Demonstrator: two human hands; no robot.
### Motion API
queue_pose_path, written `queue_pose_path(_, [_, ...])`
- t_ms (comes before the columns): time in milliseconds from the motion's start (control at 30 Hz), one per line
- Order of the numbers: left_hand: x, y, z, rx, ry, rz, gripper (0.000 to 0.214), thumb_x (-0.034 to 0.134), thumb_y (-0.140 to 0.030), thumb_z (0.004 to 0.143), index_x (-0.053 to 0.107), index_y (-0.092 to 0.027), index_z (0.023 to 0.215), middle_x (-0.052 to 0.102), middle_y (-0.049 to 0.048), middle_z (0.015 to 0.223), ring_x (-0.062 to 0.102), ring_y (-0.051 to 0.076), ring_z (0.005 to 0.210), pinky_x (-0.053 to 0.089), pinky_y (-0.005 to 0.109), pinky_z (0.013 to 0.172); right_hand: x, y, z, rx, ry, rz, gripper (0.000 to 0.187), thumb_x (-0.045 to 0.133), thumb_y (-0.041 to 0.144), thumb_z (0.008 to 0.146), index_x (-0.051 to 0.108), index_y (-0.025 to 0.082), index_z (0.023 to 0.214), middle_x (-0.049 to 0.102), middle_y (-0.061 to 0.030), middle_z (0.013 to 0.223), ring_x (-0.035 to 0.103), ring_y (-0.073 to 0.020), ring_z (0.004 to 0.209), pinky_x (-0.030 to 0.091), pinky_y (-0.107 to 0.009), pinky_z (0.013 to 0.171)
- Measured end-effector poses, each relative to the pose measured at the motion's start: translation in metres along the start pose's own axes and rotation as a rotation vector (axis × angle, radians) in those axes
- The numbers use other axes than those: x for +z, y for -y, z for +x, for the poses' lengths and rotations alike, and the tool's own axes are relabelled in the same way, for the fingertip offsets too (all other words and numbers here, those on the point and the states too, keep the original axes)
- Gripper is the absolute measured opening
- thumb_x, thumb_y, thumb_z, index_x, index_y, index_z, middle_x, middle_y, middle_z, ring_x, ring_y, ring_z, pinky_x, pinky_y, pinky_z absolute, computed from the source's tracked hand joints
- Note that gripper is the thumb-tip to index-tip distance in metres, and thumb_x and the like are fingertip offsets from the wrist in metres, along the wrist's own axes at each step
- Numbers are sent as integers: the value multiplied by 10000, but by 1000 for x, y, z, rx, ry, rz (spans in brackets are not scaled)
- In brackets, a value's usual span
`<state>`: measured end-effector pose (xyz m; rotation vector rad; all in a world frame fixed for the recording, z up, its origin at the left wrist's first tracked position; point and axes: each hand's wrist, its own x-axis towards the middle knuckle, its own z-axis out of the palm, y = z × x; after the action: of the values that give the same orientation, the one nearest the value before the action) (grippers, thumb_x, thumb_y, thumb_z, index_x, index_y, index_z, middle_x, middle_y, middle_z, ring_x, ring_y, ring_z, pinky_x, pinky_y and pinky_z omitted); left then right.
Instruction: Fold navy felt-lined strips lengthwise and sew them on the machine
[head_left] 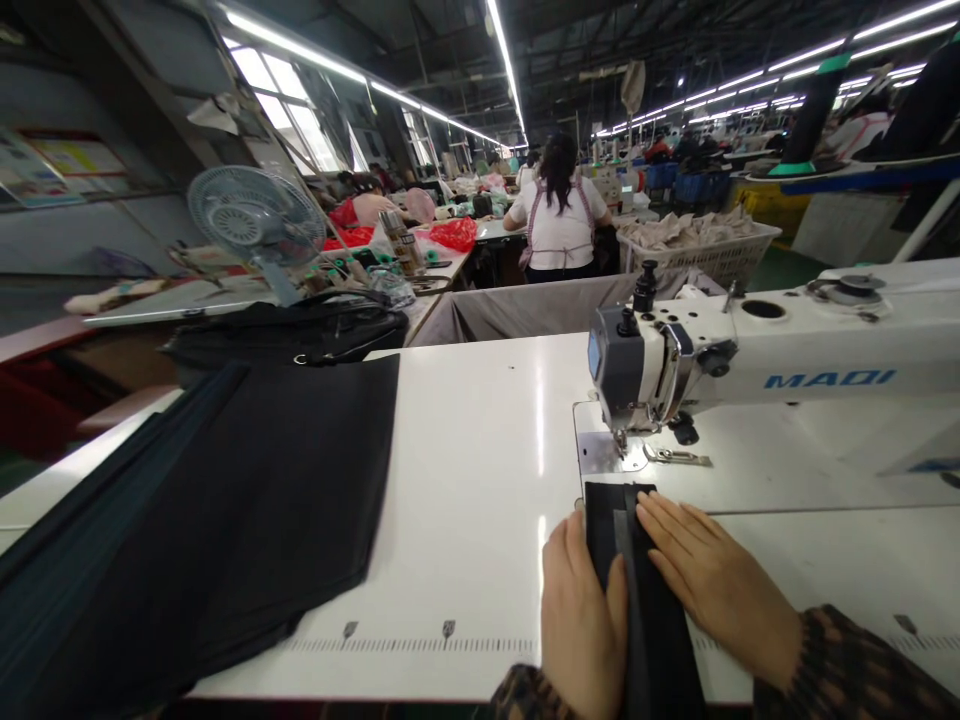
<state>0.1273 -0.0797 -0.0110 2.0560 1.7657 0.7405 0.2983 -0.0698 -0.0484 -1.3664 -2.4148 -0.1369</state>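
Black strip (664, 625) aimed at the needle plate (598, 455)

The strip lies on the table (461, 480) at the lower right of the frame, between the hands and touching both. Its long axis runs from the bottom edge upward, leaning slightly left; its upper end points at the sewing machine (817, 335), just short of the plate. The right hand (712, 570) rests unclenched, fingers extended over the strip's right edge, fingertips nearer the upper end. The left hand (581, 610) borders the left edge, thumb on the fabric; whether it pinches, I cannot tell.
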Motion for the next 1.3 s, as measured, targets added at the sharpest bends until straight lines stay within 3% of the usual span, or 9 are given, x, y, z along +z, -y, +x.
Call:
queue_pose_path(100, [-4,-2,5,-71,124,-38,365,421,-272,836,373,-184,1187,572,77,988,571,208,888,490,341,751,1,2,2,5,-28,-12,433,350,226,876,340,131,1299,397,-98,1299,357,-241,1196,362,-453,966])
queue_pose_path(167, [1,-12,9,-61,198,63,245,384,-233,848,480,-194,1070,578,65,933,598,200,793,500,319,687,2,3,2,26,-43,-9,420,347,231,879,364,121,1284,406,-107,1291,358,-242,1196,367,-450,964])
queue_pose_path(233, [10,-23,11,-65,225,240,270,325,-144,845,506,-161,1044,561,90,953,610,209,741,504,320,627,2,5,2,44,-42,-14,412,343,236,880,384,107,1269,399,-113,1294,357,-242,1196,372,-443,963])
queue_pose_path(367, [23,-36,12,21,286,444,483,242,21,776,349,-42,1243,526,163,1069,614,225,786,514,325,625,2,8,3,69,-44,3,410,331,234,879,398,98,1260,385,-129,1300,358,-245,1194,374,-439,964])
queue_pose_path(467, [20,-35,17,64,350,423,519,258,20,763,291,-8,1280,504,187,1119,606,236,830,516,339,671,2,9,5,85,-61,45,420,345,216,870,384,99,1272,397,-135,1292,354,-243,1196,361,-428,980])
queue_pose_path(633, [9,-33,31,91,418,280,476,345,-100,790,357,-65,1265,542,140,1054,605,238,819,507,349,718,2,9,6,73,-32,13,442,348,188,860,354,67,1285,393,-147,1292,346,-250,1200,356,-435,983])
queue_pose_path(833, [13,-43,30,22,481,452,542,268,-5,777,254,-51,1317,513,162,1107,607,244,827,514,360,684,-5,7,3,44,23,27,502,332,178,860,225,97,1345,322,-114,1343,279,-211,1237,357,-391,988])
queue_pose_path(1100, [10,-40,36,78,469,310,526,320,-45,759,317,-47,1285,533,144,1062,603,248,814,500,369,716,-12,4,-2,25,80,55,537,363,201,852,198,97,1352,282,-99,1364,231,-204,1258,331,-376,1005])
queue_pose_path(1300, [18,-41,42,4,479,335,514,295,-38,768,312,-40,1282,518,163,1101,600,255,837,498,379,703,-7,-3,4,-6,48,44,515,356,185,851,227,107,1344,286,-94,1363,234,-204,1257,339,-379,1002])
